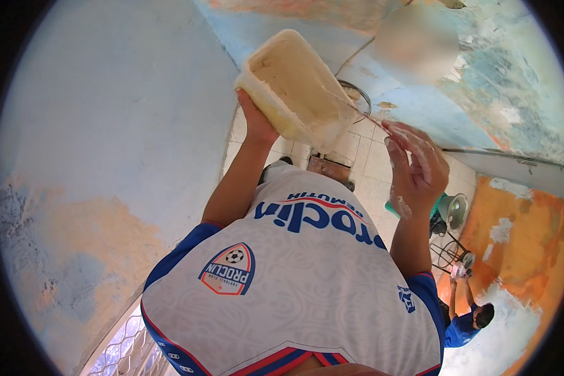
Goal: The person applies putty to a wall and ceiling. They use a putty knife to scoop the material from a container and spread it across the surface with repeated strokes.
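Observation:
My left hand [257, 119] grips the near left side of a cream rectangular plastic tub [271, 106], with the thumb near its rim. The tub is tilted, its mouth facing me, and pale paste coats its inner walls. To its right, my right hand [420, 166] is closed around a thin flat scraper [371, 119], seen almost edge-on. The far part of the scraper reaches over the tub's right rim; whether it touches the tub I cannot tell. White paste smears the right hand's fingers and wrist.
A patchy pale blue wall [119, 94] rises close on my left. Below the tub, a brown box-like object [329, 168] sits on the tiled floor [362, 153]. A metal pot [454, 211] and wire rack [446, 255] stand right. Another person [462, 329] in blue is lower right.

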A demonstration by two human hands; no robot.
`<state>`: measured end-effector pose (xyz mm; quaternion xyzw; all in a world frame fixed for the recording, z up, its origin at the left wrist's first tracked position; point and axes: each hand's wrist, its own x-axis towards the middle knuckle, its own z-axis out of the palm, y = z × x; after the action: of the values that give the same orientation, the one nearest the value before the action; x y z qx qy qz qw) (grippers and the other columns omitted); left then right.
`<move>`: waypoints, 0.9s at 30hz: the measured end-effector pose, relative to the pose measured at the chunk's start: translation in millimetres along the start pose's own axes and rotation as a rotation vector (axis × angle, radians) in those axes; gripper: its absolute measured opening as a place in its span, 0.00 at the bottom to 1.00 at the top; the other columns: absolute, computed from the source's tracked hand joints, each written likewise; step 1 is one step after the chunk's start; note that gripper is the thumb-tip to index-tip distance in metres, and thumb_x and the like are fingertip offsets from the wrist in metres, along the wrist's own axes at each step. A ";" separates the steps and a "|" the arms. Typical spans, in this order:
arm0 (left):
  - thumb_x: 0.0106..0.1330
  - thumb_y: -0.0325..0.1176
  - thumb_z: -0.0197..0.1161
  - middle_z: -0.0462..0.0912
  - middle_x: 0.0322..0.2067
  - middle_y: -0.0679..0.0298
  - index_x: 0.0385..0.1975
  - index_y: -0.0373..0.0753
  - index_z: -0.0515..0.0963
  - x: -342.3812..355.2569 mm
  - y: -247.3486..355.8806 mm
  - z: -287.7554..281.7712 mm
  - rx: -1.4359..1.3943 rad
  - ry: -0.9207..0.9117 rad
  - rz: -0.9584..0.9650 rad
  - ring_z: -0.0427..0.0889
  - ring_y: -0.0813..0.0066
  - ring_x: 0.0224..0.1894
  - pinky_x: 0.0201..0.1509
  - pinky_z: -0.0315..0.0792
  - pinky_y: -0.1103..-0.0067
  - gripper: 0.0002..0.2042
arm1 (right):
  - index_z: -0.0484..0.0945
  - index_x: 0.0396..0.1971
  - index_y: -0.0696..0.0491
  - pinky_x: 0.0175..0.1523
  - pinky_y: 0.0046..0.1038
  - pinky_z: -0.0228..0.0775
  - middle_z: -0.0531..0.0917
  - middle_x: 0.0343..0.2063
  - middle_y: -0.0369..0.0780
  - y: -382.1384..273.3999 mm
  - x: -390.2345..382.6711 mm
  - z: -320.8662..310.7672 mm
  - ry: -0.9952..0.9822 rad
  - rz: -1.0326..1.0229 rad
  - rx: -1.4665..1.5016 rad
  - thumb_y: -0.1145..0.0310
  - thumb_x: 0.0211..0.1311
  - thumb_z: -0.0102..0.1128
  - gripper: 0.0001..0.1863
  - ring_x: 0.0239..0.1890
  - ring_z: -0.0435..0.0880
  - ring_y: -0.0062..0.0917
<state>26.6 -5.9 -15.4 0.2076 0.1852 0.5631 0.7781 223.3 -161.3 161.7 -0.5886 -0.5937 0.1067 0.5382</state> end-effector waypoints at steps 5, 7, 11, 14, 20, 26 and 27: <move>0.70 0.74 0.30 0.70 0.64 0.63 0.70 0.50 0.61 2.1 3.2 6.6 -0.053 0.041 -0.238 0.69 0.62 0.66 0.69 0.68 0.61 0.40 | 0.89 0.36 0.44 0.59 0.40 0.74 0.84 0.51 0.43 3.6 27.0 -6.6 -0.115 -0.333 -0.101 0.79 0.45 0.73 0.17 0.60 0.76 0.45; 0.70 0.74 0.28 0.70 0.64 0.62 0.71 0.50 0.61 3.4 5.1 12.1 -0.031 0.038 -0.297 0.70 0.61 0.66 0.69 0.68 0.61 0.41 | 0.89 0.37 0.41 0.64 0.43 0.69 0.83 0.53 0.41 6.7 38.2 -7.4 -0.163 -0.396 -0.180 0.76 0.44 0.74 0.18 0.63 0.73 0.44; 0.70 0.74 0.26 0.69 0.66 0.61 0.72 0.50 0.59 2.8 8.6 19.9 -0.104 -0.027 -0.375 0.70 0.59 0.67 0.69 0.68 0.60 0.41 | 0.90 0.39 0.35 0.64 0.43 0.69 0.77 0.61 0.40 16.8 43.0 -11.1 -0.208 -0.428 -0.303 0.73 0.46 0.75 0.19 0.67 0.67 0.44; 0.68 0.75 0.27 0.67 0.68 0.61 0.73 0.50 0.58 -1.6 10.5 25.1 -0.124 -0.050 -0.374 0.68 0.59 0.68 0.70 0.67 0.59 0.43 | 0.89 0.40 0.40 0.64 0.40 0.71 0.73 0.63 0.41 19.8 41.4 -6.9 -0.163 -0.346 -0.132 0.72 0.48 0.76 0.16 0.68 0.67 0.40; 0.64 0.79 0.31 0.66 0.69 0.60 0.74 0.49 0.56 7.7 -2.3 3.5 -0.386 -0.355 -0.379 0.68 0.58 0.69 0.70 0.68 0.60 0.47 | 0.87 0.43 0.44 0.55 0.37 0.79 0.73 0.60 0.44 -21.9 36.5 8.8 -0.352 -0.055 -0.258 0.73 0.52 0.75 0.16 0.61 0.75 0.39; 0.63 0.79 0.36 0.66 0.69 0.60 0.74 0.48 0.57 4.1 -8.3 2.6 -0.195 -0.308 -0.234 0.69 0.59 0.68 0.69 0.68 0.62 0.47 | 0.86 0.37 0.47 0.50 0.33 0.82 0.77 0.55 0.40 -16.1 46.7 31.4 -0.664 -0.509 -0.556 0.69 0.55 0.69 0.09 0.59 0.78 0.36; 0.62 0.79 0.38 0.66 0.69 0.60 0.73 0.48 0.57 4.4 -8.9 0.5 -0.174 -0.278 -0.227 0.69 0.59 0.68 0.69 0.68 0.62 0.48 | 0.86 0.36 0.46 0.50 0.33 0.83 0.77 0.56 0.40 -13.0 43.8 35.6 -0.689 -0.468 -0.577 0.70 0.55 0.68 0.08 0.59 0.78 0.35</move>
<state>35.2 -4.3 -19.9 0.1931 0.0488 0.4515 0.8698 200.4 -111.4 179.9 -0.4949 -0.8582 0.0028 0.1360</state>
